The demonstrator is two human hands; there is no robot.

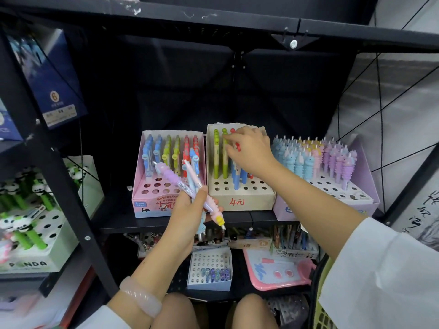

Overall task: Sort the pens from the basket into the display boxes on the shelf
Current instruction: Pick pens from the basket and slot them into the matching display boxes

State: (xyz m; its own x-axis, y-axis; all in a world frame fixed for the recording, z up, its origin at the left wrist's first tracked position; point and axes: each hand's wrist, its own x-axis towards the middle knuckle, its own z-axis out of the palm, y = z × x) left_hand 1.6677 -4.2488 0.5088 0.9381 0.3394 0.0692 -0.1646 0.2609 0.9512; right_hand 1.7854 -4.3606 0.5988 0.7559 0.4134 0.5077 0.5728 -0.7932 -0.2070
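Beside the beige box (240, 195), pink box (166, 176), lilac box (332, 186), panda pens (21, 224) left.

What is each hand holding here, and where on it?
The left hand grips a bunch of pens around their middles. The right hand pinches a red-topped pen near its top, over the beige box.

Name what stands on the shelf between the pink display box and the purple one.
The beige display box, red handwriting on its front, shown in the head view; the right hand reaches into its pens.
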